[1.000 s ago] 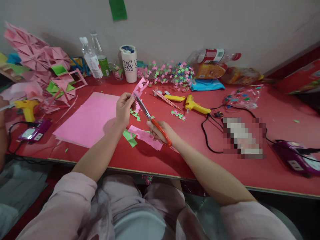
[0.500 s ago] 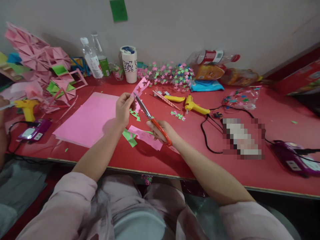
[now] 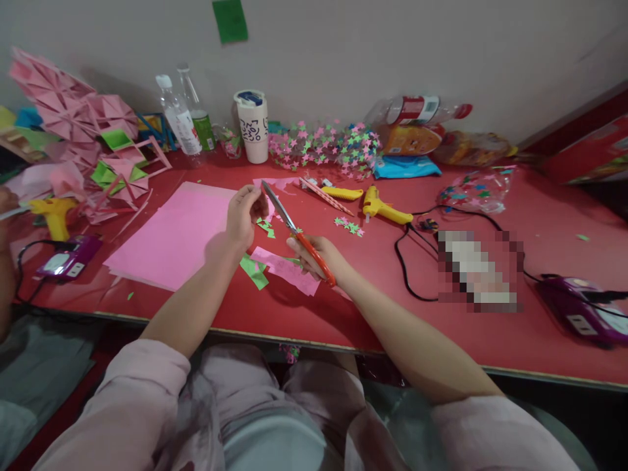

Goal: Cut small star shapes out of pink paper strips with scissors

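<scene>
My right hand (image 3: 314,256) is closed around the red handles of the scissors (image 3: 304,242), whose closed blades point up and left. Just left of the blade tips is my left hand (image 3: 243,212), its fingers curled; whether a small piece is between them is too small to tell. Behind the hands a cut pink strip (image 3: 277,184) lies on the table. Small green scraps (image 3: 266,227) are beside my left fingers. Below the hands lie a pink strip (image 3: 289,271) and a green piece (image 3: 255,271). A stack of pink paper (image 3: 169,235) lies left of and under my left forearm.
Yellow glue gun (image 3: 385,208), yellow cutter (image 3: 342,193) and paper stars (image 3: 349,226) are right of the scissors. A cup (image 3: 254,127), bottles (image 3: 181,124) and star-filled container (image 3: 324,147) stand behind. Folded pink models (image 3: 73,118) and another person's arm (image 3: 6,261) are at left.
The cut pink strip has left my left hand and now lies on the table behind it. My left fingers have curled in. The scissors have hardly moved.
</scene>
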`<state>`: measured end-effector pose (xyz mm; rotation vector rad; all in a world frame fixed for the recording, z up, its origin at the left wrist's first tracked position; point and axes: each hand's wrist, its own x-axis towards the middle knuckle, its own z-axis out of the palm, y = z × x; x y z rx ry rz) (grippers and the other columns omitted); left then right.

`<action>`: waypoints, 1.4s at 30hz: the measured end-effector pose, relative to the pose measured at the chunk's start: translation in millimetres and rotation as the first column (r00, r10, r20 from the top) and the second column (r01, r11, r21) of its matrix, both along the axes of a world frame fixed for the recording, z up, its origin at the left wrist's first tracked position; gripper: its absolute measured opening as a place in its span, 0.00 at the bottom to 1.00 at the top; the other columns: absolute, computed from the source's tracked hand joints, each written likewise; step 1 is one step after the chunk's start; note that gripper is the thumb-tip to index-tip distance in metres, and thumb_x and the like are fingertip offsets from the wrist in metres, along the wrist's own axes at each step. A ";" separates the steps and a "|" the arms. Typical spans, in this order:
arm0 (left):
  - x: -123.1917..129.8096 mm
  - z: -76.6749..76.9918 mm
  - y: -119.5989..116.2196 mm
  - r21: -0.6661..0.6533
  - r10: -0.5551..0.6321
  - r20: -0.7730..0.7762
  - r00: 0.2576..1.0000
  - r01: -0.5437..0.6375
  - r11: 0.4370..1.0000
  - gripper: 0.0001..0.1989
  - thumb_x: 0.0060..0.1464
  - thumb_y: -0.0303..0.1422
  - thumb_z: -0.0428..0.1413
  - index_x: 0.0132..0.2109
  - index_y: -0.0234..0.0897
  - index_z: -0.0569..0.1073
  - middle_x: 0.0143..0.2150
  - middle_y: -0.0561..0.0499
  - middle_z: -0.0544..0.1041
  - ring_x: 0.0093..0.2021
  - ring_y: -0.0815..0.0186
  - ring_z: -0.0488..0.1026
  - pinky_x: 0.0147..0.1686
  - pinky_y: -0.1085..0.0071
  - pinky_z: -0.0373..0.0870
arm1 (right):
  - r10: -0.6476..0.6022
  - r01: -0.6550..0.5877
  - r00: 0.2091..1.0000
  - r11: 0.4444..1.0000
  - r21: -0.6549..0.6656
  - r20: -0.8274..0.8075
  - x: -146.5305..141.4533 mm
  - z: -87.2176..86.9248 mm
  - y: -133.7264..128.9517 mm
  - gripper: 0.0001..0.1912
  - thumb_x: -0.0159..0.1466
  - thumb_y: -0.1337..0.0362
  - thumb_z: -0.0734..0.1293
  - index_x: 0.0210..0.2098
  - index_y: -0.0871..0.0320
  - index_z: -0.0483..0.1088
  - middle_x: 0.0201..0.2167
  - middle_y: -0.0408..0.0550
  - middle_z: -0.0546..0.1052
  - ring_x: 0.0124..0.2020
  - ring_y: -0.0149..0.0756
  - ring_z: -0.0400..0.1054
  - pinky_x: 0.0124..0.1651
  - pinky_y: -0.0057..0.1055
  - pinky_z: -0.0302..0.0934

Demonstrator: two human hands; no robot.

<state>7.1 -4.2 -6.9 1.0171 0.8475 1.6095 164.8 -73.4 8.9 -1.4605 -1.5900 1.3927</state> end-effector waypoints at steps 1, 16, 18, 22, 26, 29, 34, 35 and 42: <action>0.1 0.2 -0.2 -0.005 0.013 -0.007 1.000 -0.013 1.000 0.10 0.49 0.35 0.54 0.25 0.38 0.62 0.19 0.58 0.66 0.18 0.78 0.63 0.18 0.79 0.59 | -0.003 0.003 1.000 1.000 -0.004 0.001 -0.3 0.4 -0.1 0.18 0.62 0.54 0.65 0.23 0.58 0.59 0.11 0.34 0.56 0.09 0.21 0.52 0.15 0.21 0.56; -4.8 1.5 4.1 0.056 0.194 -0.044 0.980 -0.192 0.980 0.07 0.49 0.30 0.53 0.25 0.38 0.64 0.17 0.59 0.65 0.17 0.79 0.61 0.17 0.80 0.57 | 0.076 -0.076 0.996 0.997 0.000 0.052 4.7 -7.5 1.6 0.21 0.62 0.49 0.62 0.23 0.57 0.57 0.11 0.35 0.58 0.09 0.23 0.53 0.13 0.23 0.51; -4.8 1.5 4.3 0.066 0.192 -0.074 0.979 -0.187 0.980 0.08 0.49 0.30 0.54 0.25 0.37 0.64 0.17 0.60 0.65 0.16 0.79 0.61 0.17 0.80 0.57 | 0.086 -0.086 0.995 0.996 -0.004 0.043 5.5 -9.7 2.9 0.21 0.62 0.48 0.62 0.23 0.57 0.57 0.11 0.35 0.58 0.09 0.23 0.54 0.13 0.23 0.51; -4.6 2.4 4.2 0.084 0.166 -0.100 0.981 -0.158 0.984 0.08 0.48 0.31 0.54 0.24 0.38 0.64 0.16 0.59 0.65 0.15 0.79 0.61 0.16 0.80 0.56 | 0.095 -0.095 0.995 0.995 -0.008 0.036 6.6 -11.8 4.6 0.22 0.60 0.46 0.63 0.23 0.57 0.58 0.11 0.36 0.59 0.10 0.24 0.55 0.13 0.23 0.52; -5.8 2.7 4.6 0.077 0.139 -0.103 0.985 -0.132 0.988 0.07 0.47 0.31 0.53 0.24 0.38 0.64 0.16 0.59 0.65 0.15 0.78 0.61 0.16 0.80 0.56 | 0.102 -0.102 0.994 0.995 -0.008 0.031 7.4 -10.3 4.6 0.22 0.61 0.46 0.62 0.24 0.58 0.59 0.12 0.37 0.62 0.10 0.23 0.55 0.14 0.23 0.53; -7.1 2.0 5.4 0.063 0.123 -0.112 0.986 -0.116 0.991 0.07 0.47 0.31 0.53 0.24 0.38 0.64 0.16 0.59 0.65 0.16 0.78 0.61 0.16 0.80 0.56 | 0.105 -0.105 0.994 0.994 -0.021 0.026 7.7 -7.9 4.1 0.20 0.61 0.48 0.64 0.25 0.59 0.61 0.11 0.36 0.61 0.09 0.22 0.54 0.16 0.23 0.56; -8.2 1.4 5.3 0.064 0.101 -0.091 0.991 -0.096 0.993 0.06 0.48 0.30 0.53 0.25 0.38 0.65 0.16 0.59 0.65 0.16 0.78 0.61 0.16 0.80 0.57 | 0.096 -0.096 0.995 0.994 -0.060 0.004 6.8 -6.1 4.4 0.21 0.63 0.49 0.62 0.23 0.59 0.59 0.11 0.37 0.62 0.09 0.23 0.55 0.13 0.21 0.53; -8.3 1.5 5.1 0.064 0.095 -0.080 0.992 -0.090 0.994 0.06 0.48 0.30 0.53 0.25 0.38 0.65 0.16 0.59 0.66 0.16 0.78 0.62 0.16 0.80 0.57 | 0.089 -0.089 0.996 0.994 -0.067 -0.001 6.5 -6.0 4.4 0.21 0.63 0.49 0.62 0.23 0.58 0.59 0.10 0.37 0.61 0.09 0.22 0.55 0.13 0.21 0.54; -7.6 3.2 4.2 0.026 0.062 -0.032 0.998 -0.061 0.998 0.08 0.49 0.32 0.54 0.25 0.38 0.64 0.18 0.59 0.65 0.17 0.78 0.62 0.17 0.80 0.57 | 0.082 -0.083 0.997 0.994 -0.067 -0.015 5.5 -3.4 3.2 0.22 0.61 0.48 0.64 0.21 0.58 0.58 0.09 0.34 0.58 0.08 0.22 0.53 0.16 0.23 0.60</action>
